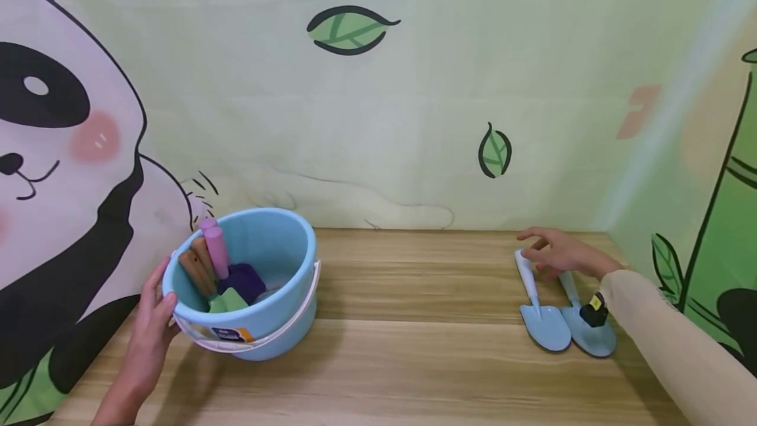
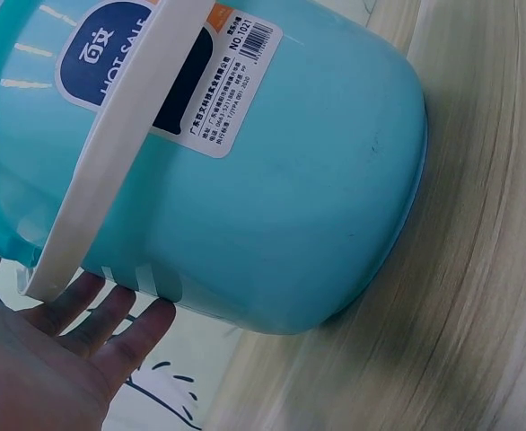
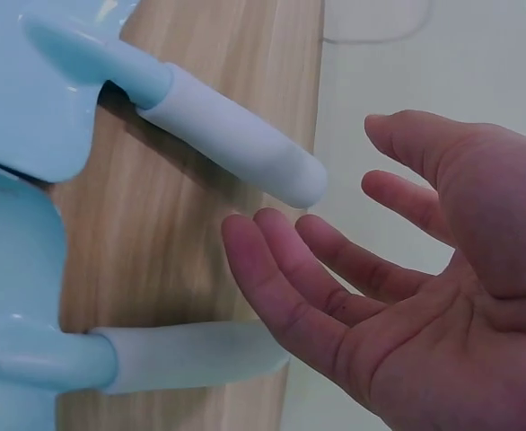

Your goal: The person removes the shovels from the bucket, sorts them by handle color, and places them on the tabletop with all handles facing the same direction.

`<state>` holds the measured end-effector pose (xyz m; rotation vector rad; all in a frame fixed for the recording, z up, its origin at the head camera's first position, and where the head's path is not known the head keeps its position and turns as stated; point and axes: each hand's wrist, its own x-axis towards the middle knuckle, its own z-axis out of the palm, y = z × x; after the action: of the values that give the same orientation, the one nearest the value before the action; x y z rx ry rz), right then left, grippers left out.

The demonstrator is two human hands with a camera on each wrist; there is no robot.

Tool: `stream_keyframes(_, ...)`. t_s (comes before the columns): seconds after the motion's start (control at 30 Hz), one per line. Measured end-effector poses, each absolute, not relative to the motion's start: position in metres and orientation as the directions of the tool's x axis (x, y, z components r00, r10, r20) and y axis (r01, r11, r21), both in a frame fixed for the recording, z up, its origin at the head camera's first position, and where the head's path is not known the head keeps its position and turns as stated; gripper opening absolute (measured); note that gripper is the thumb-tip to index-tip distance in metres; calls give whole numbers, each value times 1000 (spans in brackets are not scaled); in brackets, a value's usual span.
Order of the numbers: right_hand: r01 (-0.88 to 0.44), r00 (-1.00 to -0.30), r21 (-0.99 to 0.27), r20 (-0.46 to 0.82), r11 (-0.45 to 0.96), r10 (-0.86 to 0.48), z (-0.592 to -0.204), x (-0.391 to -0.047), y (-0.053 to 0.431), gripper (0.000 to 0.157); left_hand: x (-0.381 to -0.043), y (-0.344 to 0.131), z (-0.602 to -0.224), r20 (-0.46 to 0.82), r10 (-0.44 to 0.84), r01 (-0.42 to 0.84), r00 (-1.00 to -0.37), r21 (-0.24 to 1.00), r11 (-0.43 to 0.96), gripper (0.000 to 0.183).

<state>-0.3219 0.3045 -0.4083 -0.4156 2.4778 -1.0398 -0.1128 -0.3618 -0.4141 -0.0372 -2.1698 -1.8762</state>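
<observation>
At the left, a light blue bucket (image 1: pixel 296 321) stands on the wooden table, its white handle (image 1: pixel 278 340) hanging down the near side. My left hand (image 1: pixel 150 334) touches the bucket's left side by the rim, fingers fairly straight against the wall in the left wrist view. Inside the bucket are pink handles (image 1: pixel 217 252), brown handles (image 1: pixel 195 271), a dark purple piece (image 1: pixel 244 283) and a green piece (image 1: pixel 229 301). Two toy shovels with pale handles, a left one (image 1: pixel 547 327) and a right one (image 1: pixel 596 339), lie side by side. Over their handles hovers my right hand (image 3: pixel 425 269), fingers spread and loosely bent, holding nothing.
The table (image 1: pixel 414 373) ends at a cloth backdrop (image 1: pixel 408 123) printed with leaves and a panda, which also runs down the right side. A small black device (image 1: pixel 594 311) sits on my right wrist, overlapping the right shovel in the head view.
</observation>
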Motion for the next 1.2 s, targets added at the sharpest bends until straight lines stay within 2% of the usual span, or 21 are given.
stream_keyframes(0.3, -114, -856, -722, -277, 683, -436, -403, -321, 305, 59, -113, -361, -411, 183, -157, 146, -970, 964, 222, 60)
stream_keyframes(0.67, -140, -852, -715, -266, 685, -452, -398, -322, 300, 60, -113, -362, -411, 181, -155, 143, -971, 963, 227, 60)
stream_keyframes(0.9, -174, -855, -700, -241, 692, -459, -393, -325, 292, 55, -111, -361, -411, 193, -145, 160, -970, 964, 212, 59)
stream_keyframes(1.2, -231, -842, -667, -227, 708, -489, -376, -326, 284, 58, -112, -362, -412, 190, -149, 153, -970, 961, 229, 59)
